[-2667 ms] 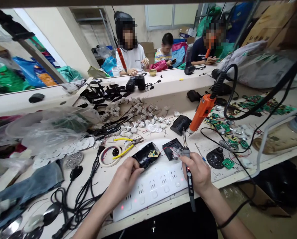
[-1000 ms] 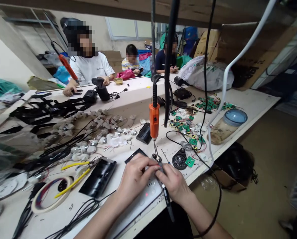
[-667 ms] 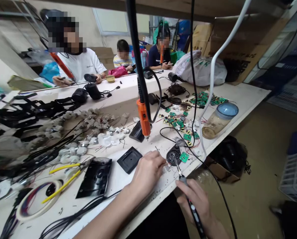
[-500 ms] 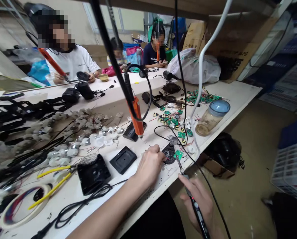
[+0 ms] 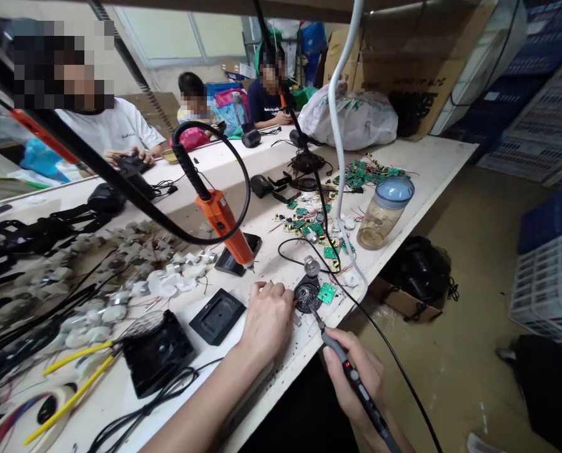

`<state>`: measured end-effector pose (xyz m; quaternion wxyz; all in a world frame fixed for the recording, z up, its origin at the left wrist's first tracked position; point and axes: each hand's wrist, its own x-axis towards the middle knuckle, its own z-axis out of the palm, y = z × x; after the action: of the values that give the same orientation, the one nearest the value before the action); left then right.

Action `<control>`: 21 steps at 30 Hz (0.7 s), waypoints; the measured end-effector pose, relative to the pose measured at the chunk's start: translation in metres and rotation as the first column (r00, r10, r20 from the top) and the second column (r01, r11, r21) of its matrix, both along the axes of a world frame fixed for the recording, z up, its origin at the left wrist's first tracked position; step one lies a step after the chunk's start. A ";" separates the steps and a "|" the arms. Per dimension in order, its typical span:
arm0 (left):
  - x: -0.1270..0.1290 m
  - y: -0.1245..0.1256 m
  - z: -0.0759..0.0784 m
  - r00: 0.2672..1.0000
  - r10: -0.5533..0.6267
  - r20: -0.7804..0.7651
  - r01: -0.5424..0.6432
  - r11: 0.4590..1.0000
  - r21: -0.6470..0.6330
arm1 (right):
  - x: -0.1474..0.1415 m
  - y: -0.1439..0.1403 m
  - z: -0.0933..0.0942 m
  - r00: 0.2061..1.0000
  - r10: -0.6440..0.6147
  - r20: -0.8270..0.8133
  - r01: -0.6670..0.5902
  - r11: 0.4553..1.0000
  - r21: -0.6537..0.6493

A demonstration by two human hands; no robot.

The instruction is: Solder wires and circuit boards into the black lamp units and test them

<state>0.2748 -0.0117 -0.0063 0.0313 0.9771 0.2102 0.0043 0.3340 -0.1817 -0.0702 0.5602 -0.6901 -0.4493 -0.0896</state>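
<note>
My right hand [image 5: 356, 377] grips a soldering iron [image 5: 351, 374] like a pen, a small red light showing on its handle. The iron's tip meets the front edge of a round black holder [image 5: 308, 294] with bright, wiry material inside. Beside that holder lies a small green circuit board [image 5: 327, 292], and behind it a little coil of wire [image 5: 312, 267]. My left hand [image 5: 269, 318] rests on the table just left of the holder, fingers curled in. Whatever those fingers hold is hidden.
An orange electric screwdriver [image 5: 227, 229] hangs above the table. A blue-lidded jar [image 5: 385, 214], circuit boards [image 5: 370, 175], a black housing [image 5: 156, 352], a black square plate [image 5: 217, 316], yellow-handled pliers [image 5: 71, 396] and white motors [image 5: 115, 308] surround my hands. Co-workers sit opposite.
The iron's tip has moved left, from the green board to the round black holder. My left hand stays curled beside it. The camera has turned, shifting the scene leftward.
</note>
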 end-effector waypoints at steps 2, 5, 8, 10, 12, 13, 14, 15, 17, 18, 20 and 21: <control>0.000 0.000 -0.002 1.000 -0.009 -0.010 0.009 1.000 0.011 | -0.001 0.001 -0.001 1.000 0.016 -0.013 -0.015 1.000 0.013; -0.001 0.000 -0.001 1.000 -0.016 -0.010 0.017 1.000 0.018 | -0.001 0.001 -0.001 1.000 0.021 -0.022 -0.021 1.000 0.000; -0.002 0.000 0.001 1.000 -0.009 -0.017 0.009 1.000 -0.008 | 0.000 0.000 0.000 0.999 0.013 -0.040 -0.014 1.000 -0.023; -0.003 0.000 0.003 1.000 0.001 -0.027 -0.002 1.000 -0.029 | 0.000 0.000 0.002 0.998 0.008 -0.054 -0.010 1.000 -0.027; -0.003 0.000 0.004 0.999 0.009 -0.035 -0.011 0.999 -0.043 | 0.000 0.000 0.003 0.998 0.003 -0.064 -0.005 1.000 -0.029; -0.003 0.001 0.004 0.999 0.012 -0.035 -0.014 0.999 -0.048 | 0.000 0.001 0.004 0.998 0.001 -0.066 -0.003 1.000 -0.031; -0.003 0.001 0.004 0.999 0.017 -0.032 -0.018 0.998 -0.054 | 0.000 0.002 0.004 0.998 -0.001 -0.066 -0.001 0.999 -0.032; -0.003 0.001 0.004 0.999 0.023 -0.027 -0.025 0.998 -0.060 | 0.000 0.003 0.005 0.998 -0.006 -0.066 0.004 0.999 -0.034; -0.002 0.002 0.003 0.999 0.040 -0.010 -0.041 0.997 -0.072 | 0.000 0.005 0.005 0.997 -0.020 -0.069 0.017 0.999 -0.036; -0.002 0.002 0.003 0.999 0.046 -0.003 -0.046 0.996 -0.080 | 0.000 0.006 0.005 0.997 -0.028 -0.073 0.025 0.999 -0.035; -0.002 0.003 0.002 0.999 0.049 0.005 -0.049 0.995 -0.090 | 0.000 0.008 0.004 0.996 -0.039 -0.075 0.036 0.999 -0.033; -0.001 0.003 0.001 0.999 0.047 0.008 -0.046 0.995 -0.092 | 0.000 0.009 0.004 0.997 -0.038 -0.073 0.035 0.999 -0.034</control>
<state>0.2734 -0.0087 -0.0049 0.0773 0.9695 0.2327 0.0002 0.3340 -0.1730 -0.0658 0.5633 -0.7101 -0.4171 -0.0670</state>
